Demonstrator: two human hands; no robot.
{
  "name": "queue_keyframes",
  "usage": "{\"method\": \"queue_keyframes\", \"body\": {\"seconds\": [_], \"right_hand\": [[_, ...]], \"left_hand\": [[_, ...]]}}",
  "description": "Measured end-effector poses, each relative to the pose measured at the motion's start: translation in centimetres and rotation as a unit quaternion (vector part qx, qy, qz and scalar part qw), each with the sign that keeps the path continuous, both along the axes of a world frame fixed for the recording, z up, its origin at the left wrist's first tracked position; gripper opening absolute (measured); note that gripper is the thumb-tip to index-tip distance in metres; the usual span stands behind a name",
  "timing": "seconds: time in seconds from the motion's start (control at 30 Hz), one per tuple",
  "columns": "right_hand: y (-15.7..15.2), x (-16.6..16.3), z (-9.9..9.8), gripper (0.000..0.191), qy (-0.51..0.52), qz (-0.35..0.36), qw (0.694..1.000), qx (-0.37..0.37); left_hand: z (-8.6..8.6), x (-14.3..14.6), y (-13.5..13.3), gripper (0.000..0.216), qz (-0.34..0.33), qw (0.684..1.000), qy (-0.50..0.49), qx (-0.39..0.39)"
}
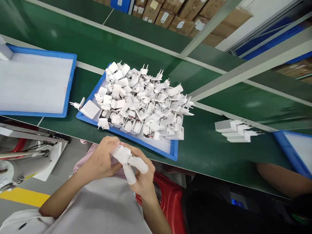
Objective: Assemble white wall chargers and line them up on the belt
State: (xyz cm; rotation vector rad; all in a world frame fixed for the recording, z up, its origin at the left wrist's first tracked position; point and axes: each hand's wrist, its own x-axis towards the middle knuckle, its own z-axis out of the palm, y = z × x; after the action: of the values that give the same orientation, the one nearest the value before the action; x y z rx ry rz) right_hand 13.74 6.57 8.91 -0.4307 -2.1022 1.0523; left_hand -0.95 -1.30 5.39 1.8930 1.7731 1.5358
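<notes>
Both my hands are together in front of my body, below the bench's near edge. My left hand is closed on one end of a white power adapter. From the other side my right hand grips the same adapter; white finger cots cover two of its fingertips. Part of the adapter is hidden by my fingers. Just beyond lies a blue-rimmed tray heaped with white power adapters. Many have two-pin plugs, and some housings along the near side are open with wires showing.
On the left is another blue-rimmed tray with a white lining. Several white adapters stand in a row to the right, near a further blue tray. A co-worker's arm rests there. A red stool sits below; a slanted frame post rises behind.
</notes>
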Motion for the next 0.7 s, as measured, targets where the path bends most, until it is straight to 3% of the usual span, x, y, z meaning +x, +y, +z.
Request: {"method": "queue_keyframes", "body": {"seconds": [0.13,0.2,0.3,0.37,0.47,0.57,0.63,0.7], "right_hand": [[1.9,-1.6,-3.3,0.036,-0.033,-0.026,0.997,0.057],[2.4,-2.0,-4.5,0.036,-0.058,-0.051,0.993,0.089],[2.5,-2.1,-5.2,0.031,-0.094,-0.055,0.986,0.130],[2.6,-2.1,-5.1,0.028,-0.107,-0.034,0.985,0.130],[2.7,-2.0,-4.9,0.021,-0.113,-0.023,0.984,0.132],[2.7,-1.6,-4.7,0.017,-0.124,-0.037,0.980,0.154],[2.5,-1.1,-4.6,0.024,-0.135,-0.022,0.985,0.104],[1.9,-0.6,-4.6,0.029,-0.132,0.003,0.991,-0.033]], "left_hand": [[-4.3,-0.5,1.5,0.067,0.025,0.998,0.007,-0.061],[-5.2,-0.2,1.6,0.069,0.043,0.995,0.010,-0.089],[-4.4,0.0,0.5,0.069,0.064,0.988,0.003,-0.142],[-3.0,-0.8,-0.4,0.071,0.025,0.976,-0.064,-0.208],[-1.0,-2.8,-0.9,0.054,-0.086,0.912,-0.280,-0.286],[-0.4,-4.3,0.0,0.036,-0.087,0.836,-0.431,-0.329],[-0.7,-4.6,0.9,0.039,-0.070,0.803,-0.471,-0.358],[-1.1,-4.6,1.5,0.043,-0.062,0.788,-0.490,-0.368]]}}
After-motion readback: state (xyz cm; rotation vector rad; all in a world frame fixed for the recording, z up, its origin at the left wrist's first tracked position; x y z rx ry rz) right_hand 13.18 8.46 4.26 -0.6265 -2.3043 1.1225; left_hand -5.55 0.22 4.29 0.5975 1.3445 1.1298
